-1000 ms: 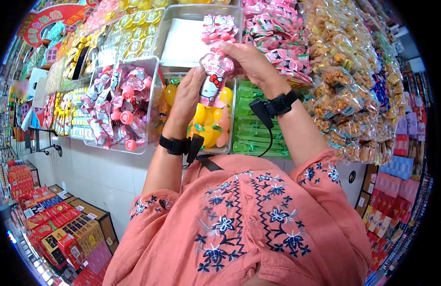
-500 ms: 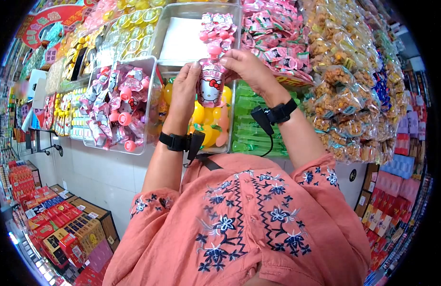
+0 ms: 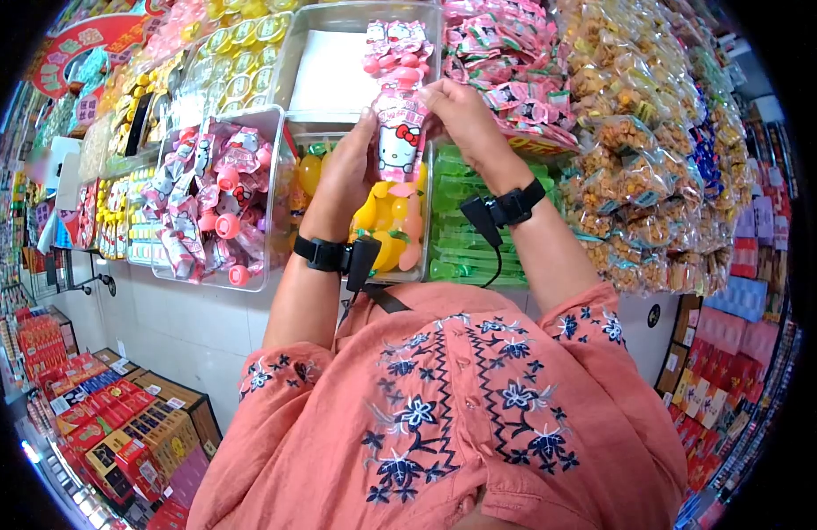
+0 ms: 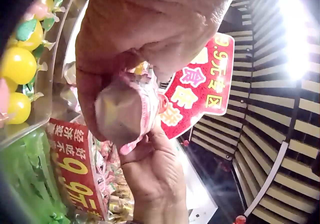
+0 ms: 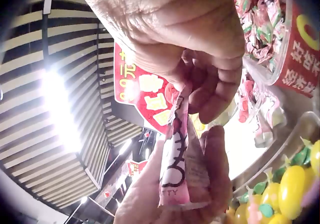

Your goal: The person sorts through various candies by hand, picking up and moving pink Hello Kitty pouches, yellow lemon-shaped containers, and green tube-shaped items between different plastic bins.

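Pouch (image 3: pixel 398 146): sits btwn hands, over tub (image 3: pixel 429 221), spout (image 3: pixel 404 77) far.
L hand (image 3: pixel 342 177): grips left side, prob. steadying.
R hand (image 3: pixel 468 124): pinches right edge nr spout, prob. for control.

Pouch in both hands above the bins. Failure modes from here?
- Drop: the left hand and right hand hold the pink pouch above the yellow fruit-shaped items; a slip could land it among them.
- Squeeze: fingers press its soft sides, so too firm a grip might crumple it.
- Snag: the cable hangs beside the green packs and could catch.
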Motion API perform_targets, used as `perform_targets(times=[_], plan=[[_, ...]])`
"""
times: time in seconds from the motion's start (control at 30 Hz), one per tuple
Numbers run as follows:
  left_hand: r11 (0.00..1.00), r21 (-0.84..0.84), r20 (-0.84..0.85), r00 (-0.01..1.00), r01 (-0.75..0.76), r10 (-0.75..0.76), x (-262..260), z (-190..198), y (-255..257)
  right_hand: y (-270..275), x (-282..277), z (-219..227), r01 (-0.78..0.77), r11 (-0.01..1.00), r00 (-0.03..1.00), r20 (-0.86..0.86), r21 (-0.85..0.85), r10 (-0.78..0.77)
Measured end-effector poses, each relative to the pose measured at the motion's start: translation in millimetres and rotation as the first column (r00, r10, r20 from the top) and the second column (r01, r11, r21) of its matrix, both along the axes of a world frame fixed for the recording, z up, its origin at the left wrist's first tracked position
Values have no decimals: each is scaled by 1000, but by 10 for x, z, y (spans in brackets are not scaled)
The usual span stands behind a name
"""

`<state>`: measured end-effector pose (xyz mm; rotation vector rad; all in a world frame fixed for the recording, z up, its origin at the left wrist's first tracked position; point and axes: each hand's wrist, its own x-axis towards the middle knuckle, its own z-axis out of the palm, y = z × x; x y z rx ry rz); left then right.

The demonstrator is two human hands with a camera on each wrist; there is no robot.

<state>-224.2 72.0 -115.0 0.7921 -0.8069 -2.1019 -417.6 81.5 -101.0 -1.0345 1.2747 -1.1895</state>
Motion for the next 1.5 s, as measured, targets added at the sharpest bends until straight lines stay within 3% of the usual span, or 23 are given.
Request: perform_targets(times=[0.07, 0.1, 0.2, 0.37, 0.5, 0.6, 0.63, 0.77, 0.87, 1.0, 1.13, 1.17, 1.3, 1.4, 1.5], plan=[[997, 22, 73, 995, 73, -75, 22, 146, 114, -2, -15, 101, 47, 998, 996, 78, 29, -50], [993, -13, 93, 989, 115, -114, 50, 118, 130, -12, -30, 129, 75, 996, 996, 38, 45, -76], [988, -102, 154, 983, 117, -100, 22, 12, 114, -81, -73, 79, 105, 994, 986, 126, 19, -107], [990, -91, 117, 989, 103, -92, 23, 20, -26, -119, -184, 121, 53, 999, 978, 200, -9, -50], [974, -178, 208, 973, 140, -101, -28, 152, -115, -200, -222, 390, 58, 998, 991, 120, -8, -56], [964, -173, 179, 969, 200, -169, -65, 148, -276, -378, -360, 377, -38, 999, 999, -17, 6, 38], [972, -176, 200, 972, 157, -121, -81, 70, -375, -401, -384, 415, -43, 999, 999, 6, 12, 43], [979, 15, -139, 969, -202, 202, -200, 22, -656, -569, -306, 384, 140, 990, 968, 210, -3, -137], [944, 178, -128, 945, -277, 302, -305, -11, -802, -752, -202, 174, 241, 969, 947, 231, -51, -224], [985, 99, -114, 982, -142, 153, -386, -175, -1109, -931, 63, 15, 329, 944, 914, 261, -25, -312], [985, 57, 100, 983, -163, 157, -446, -205, -1515, -1112, 265, -88, 341, 939, 917, 241, -52, -319], [978, 59, 113, 974, -202, 195, -469, -209, -1612, -1233, 265, -222, 337, 933, 939, 114, -127, -323], [980, 91, 254, 956, -174, 146, -427, -266, -2034, -1418, 360, -383, 277, 958, 950, 168, -76, -262], [994, -17, 305, 947, -105, 105, -352, -311, -2170, -1538, 380, -508, 248, 968, 964, 105, -32, -244], [991, -39, 335, 933, -127, 133, -361, -370, -2299, -1652, 433, -582, 250, 968, 963, 112, -27, -246]])
